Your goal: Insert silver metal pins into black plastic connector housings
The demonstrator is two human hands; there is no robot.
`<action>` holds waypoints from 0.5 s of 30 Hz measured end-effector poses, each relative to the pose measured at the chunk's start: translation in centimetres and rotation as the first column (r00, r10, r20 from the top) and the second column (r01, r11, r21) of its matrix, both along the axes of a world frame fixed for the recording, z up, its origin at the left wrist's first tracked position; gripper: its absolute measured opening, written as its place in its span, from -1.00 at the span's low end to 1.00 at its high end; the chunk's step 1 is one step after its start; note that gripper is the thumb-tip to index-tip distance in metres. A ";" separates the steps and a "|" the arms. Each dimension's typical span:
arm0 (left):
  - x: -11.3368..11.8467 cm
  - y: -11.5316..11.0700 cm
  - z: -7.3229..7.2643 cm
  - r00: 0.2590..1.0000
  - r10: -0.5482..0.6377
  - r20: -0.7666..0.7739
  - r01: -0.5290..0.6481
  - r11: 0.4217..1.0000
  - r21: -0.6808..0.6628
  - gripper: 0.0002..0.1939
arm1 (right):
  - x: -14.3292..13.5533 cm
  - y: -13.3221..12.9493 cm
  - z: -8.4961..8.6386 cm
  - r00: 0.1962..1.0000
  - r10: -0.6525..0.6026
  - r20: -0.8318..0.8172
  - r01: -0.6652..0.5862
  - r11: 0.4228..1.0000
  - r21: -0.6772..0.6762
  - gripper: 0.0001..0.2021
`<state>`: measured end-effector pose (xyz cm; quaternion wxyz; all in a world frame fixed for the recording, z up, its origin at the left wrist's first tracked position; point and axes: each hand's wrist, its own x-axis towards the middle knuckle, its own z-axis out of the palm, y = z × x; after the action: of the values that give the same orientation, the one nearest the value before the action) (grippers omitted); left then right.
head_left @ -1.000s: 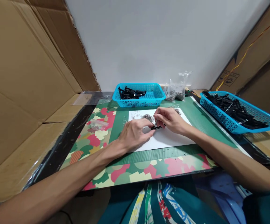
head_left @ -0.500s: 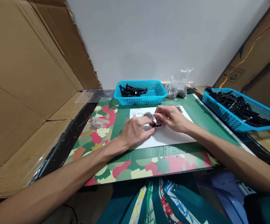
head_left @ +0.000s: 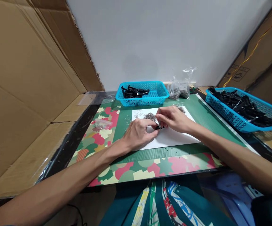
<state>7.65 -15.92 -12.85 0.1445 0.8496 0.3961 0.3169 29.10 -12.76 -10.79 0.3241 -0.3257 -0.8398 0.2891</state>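
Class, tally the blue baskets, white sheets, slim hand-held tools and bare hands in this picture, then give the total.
Blue baskets: 2
White sheet: 1
Slim tool: 1
Hands: 2 (left hand, right hand)
Total: 6

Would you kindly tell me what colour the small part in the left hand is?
The small part in the left hand is black, seen in the head view.

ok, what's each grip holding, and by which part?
Left grip: small black part, pinched by its left end. Right grip: slim metal tool, held above its lower end; exact spot hidden.
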 end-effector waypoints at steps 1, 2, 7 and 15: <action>0.0 0.0 0.0 1.000 -0.004 -0.002 0.004 1.000 0.005 -0.86 | 0.0 0.0 0.0 1.000 0.001 0.001 -0.001 1.000 -0.005 -0.61; 0.0 0.0 -0.1 1.000 -0.002 -0.003 0.002 1.000 0.013 -0.86 | 0.0 0.0 -0.1 1.000 0.002 -0.003 -0.002 1.000 -0.016 -0.62; 0.0 0.0 0.0 1.000 0.022 -0.004 -0.022 0.999 0.023 -0.87 | -0.2 0.5 -0.8 0.981 -0.016 -0.194 -0.020 0.983 -0.183 -0.62; -0.1 -0.1 0.1 1.000 0.025 -0.010 -0.023 0.992 0.124 -0.85 | 2.9 3.1 0.5 0.790 -0.284 -0.543 0.039 0.908 -0.417 -0.55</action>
<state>7.53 -16.00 -12.76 0.0852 0.8539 0.3867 0.3376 32.02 -9.69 -10.26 0.5233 -0.3480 -0.5913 0.5054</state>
